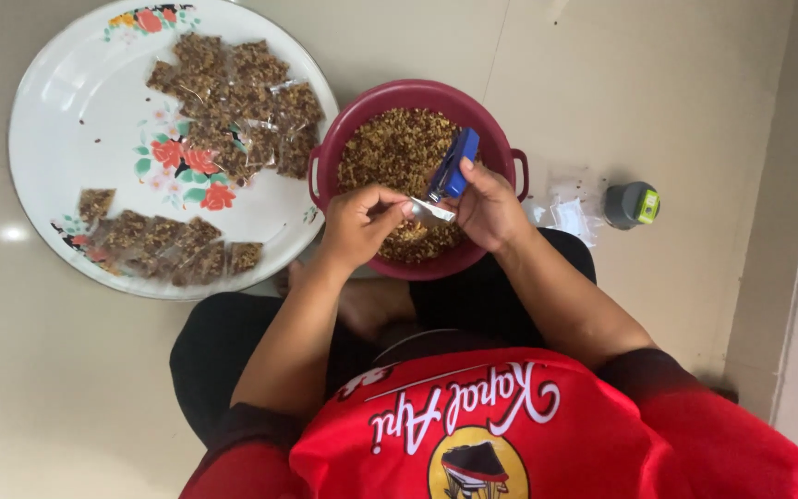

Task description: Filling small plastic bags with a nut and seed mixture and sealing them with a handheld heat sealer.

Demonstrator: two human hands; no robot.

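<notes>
Your right hand grips a blue stapler. Your left hand pinches a small clear packet, apparently between the stapler's jaws. Both are over a maroon basin of brown crumbs. Left of your hands: floral tray bearing filled packets.

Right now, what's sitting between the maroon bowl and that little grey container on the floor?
In the head view, a few empty clear plastic bags lie on the tiled floor between the maroon bowl and the grey container.
</notes>
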